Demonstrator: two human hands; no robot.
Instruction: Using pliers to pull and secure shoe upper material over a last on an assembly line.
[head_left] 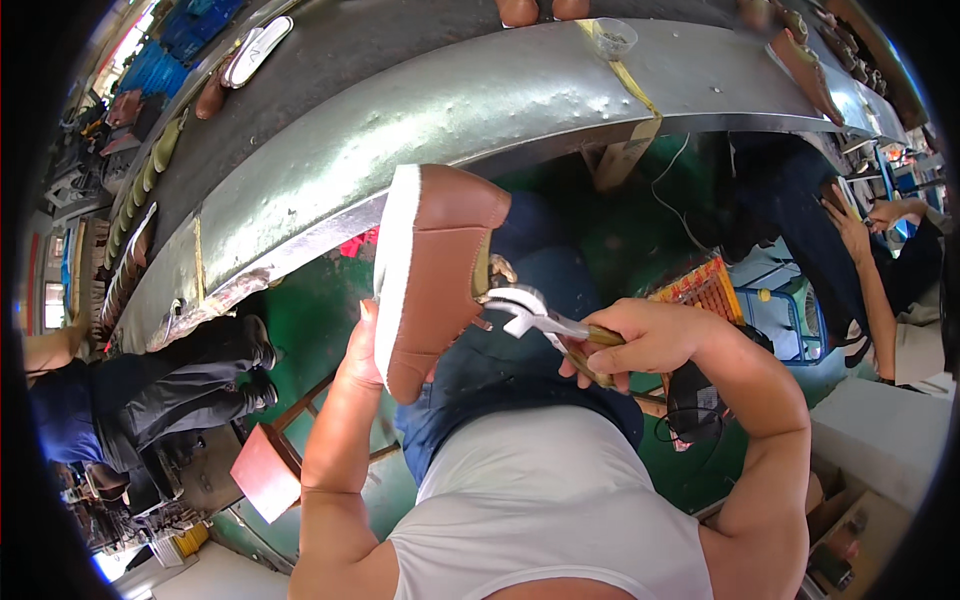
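Observation:
A brown shoe with a white sole [440,270] stands on end above my lap, its sole facing left. My left hand [362,345] is closed on its lower end from the sole side, with most of the fingers hidden behind the shoe. In my right hand [645,338] is a pair of pincers [535,315], the fingers wrapped round the handles. The curved metal jaws reach the shoe's opening, beside a small brown flap. Whether the jaws grip anything there, I cannot tell.
A metal-edged bench [400,105] curves across in front, carrying a clear plastic cup [613,38] and several shoes. Another person's arm [872,290] shows at the right, another person's legs [170,390] at the left. A reddish stool [268,470] and an orange basket [700,288] stand low down.

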